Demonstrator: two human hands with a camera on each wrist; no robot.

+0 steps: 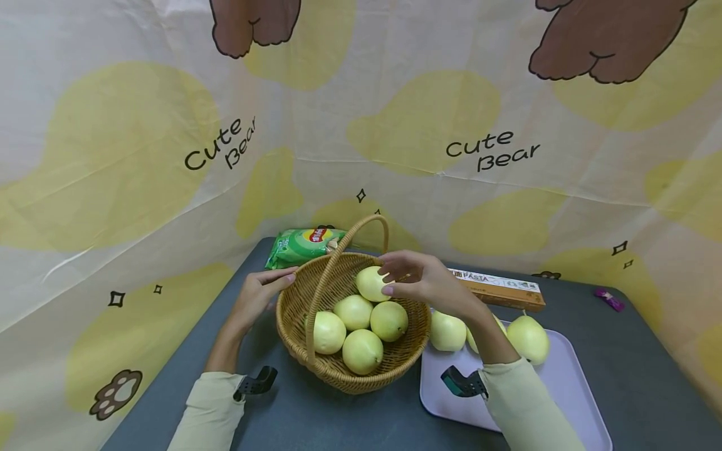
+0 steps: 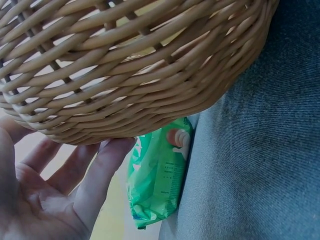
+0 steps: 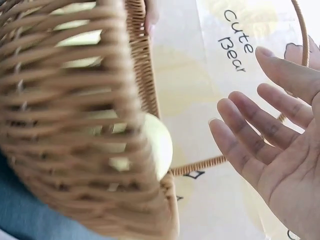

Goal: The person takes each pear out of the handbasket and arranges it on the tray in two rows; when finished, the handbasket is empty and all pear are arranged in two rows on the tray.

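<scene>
A round wicker basket (image 1: pixel 301 347) with an arched handle holds several pale yellow-green pears (image 1: pixel 363 352). My left hand (image 1: pixel 256 299) holds the basket's left rim, thumb over the edge; in the left wrist view, its fingers (image 2: pixel 107 162) reach against the outer weave. Over the basket's far right side is my right hand (image 1: pixel 425 282), beside the rearmost pear (image 1: pixel 371 284). In the right wrist view, that hand (image 3: pixel 285 155) has spread, gently bent fingers with nothing in them, apart from the pear (image 3: pixel 159 147) that shows above the rim.
A lilac tray (image 1: pixel 570 376) at right bears more pears (image 1: pixel 527 338), partly hidden by my right forearm. Behind it lies a pasta box (image 1: pixel 502 289). A green chip bag (image 1: pixel 301 246) lies behind the basket, and a small purple packet (image 1: pixel 609 299) at far right. A printed cloth hangs behind.
</scene>
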